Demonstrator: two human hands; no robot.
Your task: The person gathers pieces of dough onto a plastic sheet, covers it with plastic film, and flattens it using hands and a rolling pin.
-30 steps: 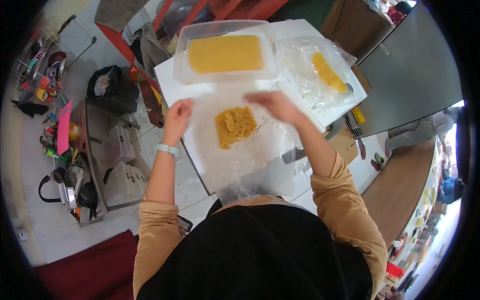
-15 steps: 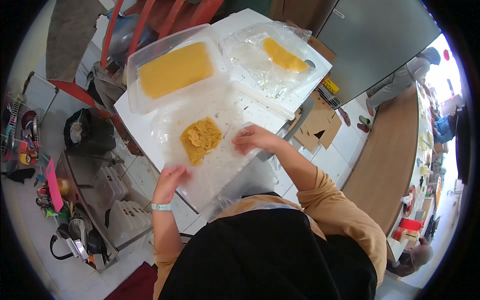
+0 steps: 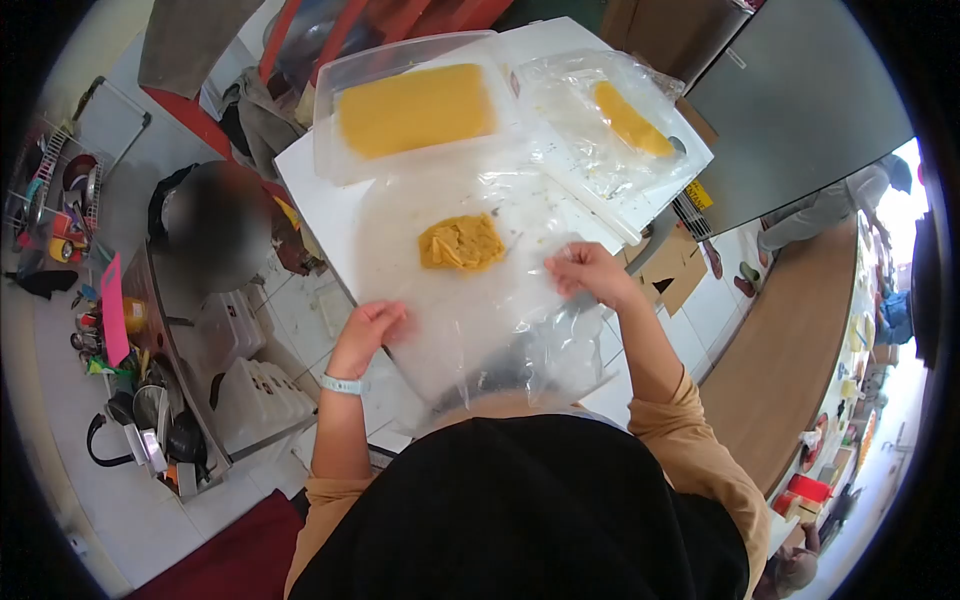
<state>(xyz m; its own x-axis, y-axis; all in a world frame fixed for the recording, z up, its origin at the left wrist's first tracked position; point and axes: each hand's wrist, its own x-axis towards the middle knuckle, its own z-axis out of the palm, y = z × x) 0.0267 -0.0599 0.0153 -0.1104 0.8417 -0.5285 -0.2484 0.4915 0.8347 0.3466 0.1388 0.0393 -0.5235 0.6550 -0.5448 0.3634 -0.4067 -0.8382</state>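
A lump of yellow dough lies on a clear plastic sheet spread over the white table. At the sheet's left edge my left hand is closed in a pinch on the plastic, its fingertips slightly blurred. Across from it, my right hand pinches the sheet's right side. The near part of the sheet hangs over the table's edge against the black garment on my front. Neither hand touches the dough.
Behind the sheet stands a clear plastic tub holding a flat yellow slab. A curved yellow piece lies in clear plastic at the right. A long white bar lies nearby. Another person stands at the far right counter.
The plastic sheet and the dough on it have turned, and the dough looks wider and shorter. My hands stay at the sheet's sides. The whole view has shifted.
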